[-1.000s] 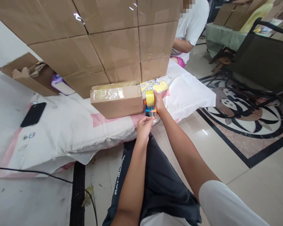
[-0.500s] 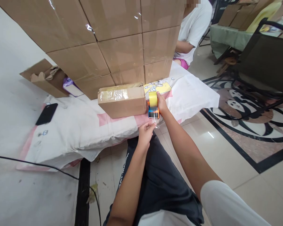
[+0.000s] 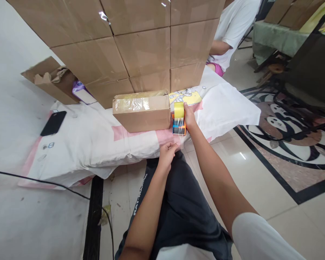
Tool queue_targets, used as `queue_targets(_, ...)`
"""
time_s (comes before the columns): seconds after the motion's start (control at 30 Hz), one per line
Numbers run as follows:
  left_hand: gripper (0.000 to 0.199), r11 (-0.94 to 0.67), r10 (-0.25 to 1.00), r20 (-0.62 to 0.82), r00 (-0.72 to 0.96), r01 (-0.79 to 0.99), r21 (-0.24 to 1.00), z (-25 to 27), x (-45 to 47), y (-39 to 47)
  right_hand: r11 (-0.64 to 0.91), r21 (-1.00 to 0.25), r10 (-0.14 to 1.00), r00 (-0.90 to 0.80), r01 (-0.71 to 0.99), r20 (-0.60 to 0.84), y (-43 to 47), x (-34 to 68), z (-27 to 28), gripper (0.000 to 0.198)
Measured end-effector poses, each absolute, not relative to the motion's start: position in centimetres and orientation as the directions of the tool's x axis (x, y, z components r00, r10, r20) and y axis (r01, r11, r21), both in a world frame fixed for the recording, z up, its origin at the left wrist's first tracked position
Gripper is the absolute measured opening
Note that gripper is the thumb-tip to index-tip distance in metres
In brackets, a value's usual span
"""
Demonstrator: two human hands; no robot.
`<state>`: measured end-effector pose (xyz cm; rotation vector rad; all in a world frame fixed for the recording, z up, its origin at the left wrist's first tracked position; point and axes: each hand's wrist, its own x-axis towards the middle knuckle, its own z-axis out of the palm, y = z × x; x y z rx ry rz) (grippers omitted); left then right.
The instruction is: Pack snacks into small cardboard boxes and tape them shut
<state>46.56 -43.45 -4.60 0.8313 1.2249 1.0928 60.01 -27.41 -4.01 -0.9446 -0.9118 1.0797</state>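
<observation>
My right hand (image 3: 189,116) is closed on a tape dispenser (image 3: 179,126) with an orange and blue frame and a yellow roll of tape (image 3: 179,109). A clear strip of tape (image 3: 180,141) runs from it toward me. My left hand (image 3: 168,153) pinches the free end of that strip between thumb and fingers. Just left of the dispenser, a cardboard box (image 3: 142,119) rests on the cloth-covered table. Shiny tape lies along the top of this box. Neither hand touches the box.
Stacked taped cartons (image 3: 143,54) rise behind the box. A black phone (image 3: 53,123), an open carton (image 3: 55,85) and a purple-and-white pack (image 3: 82,92) sit at left. A person in a white shirt (image 3: 238,27) is behind the stack. A dark chair (image 3: 306,68) stands at right.
The camera view has shifted slightly. More clear tape shows between the dispenser and my left hand, and the dispenser sits a little farther from that hand. Both hands keep their hold.
</observation>
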Motion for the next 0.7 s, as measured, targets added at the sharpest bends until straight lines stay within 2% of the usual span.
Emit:
queue_targets(0.13,0.03,0.311,0.947,-0.321,-0.024,-0.184,0.933,-5.6,46.9,-43.1,0.219,-0.912,0.97,0.179,-0.347,0.165,-27.6,59.8,-3.5,0.049)
queue_targets(0.33,0.033,0.316,0.943,-0.328,-0.046,-0.176,0.932,-6.6,47.1,-42.9,0.208,-0.939,0.975,0.136,-0.276,0.176,-28.2,59.7,-2.7,0.053)
queue_targets(0.7,0.041,0.228,0.966,-0.244,-0.089,-0.163,0.96,-6.8,47.1,-43.0,0.186,-0.955,0.975,0.164,-0.231,0.15,-28.9,59.7,-2.4,0.036)
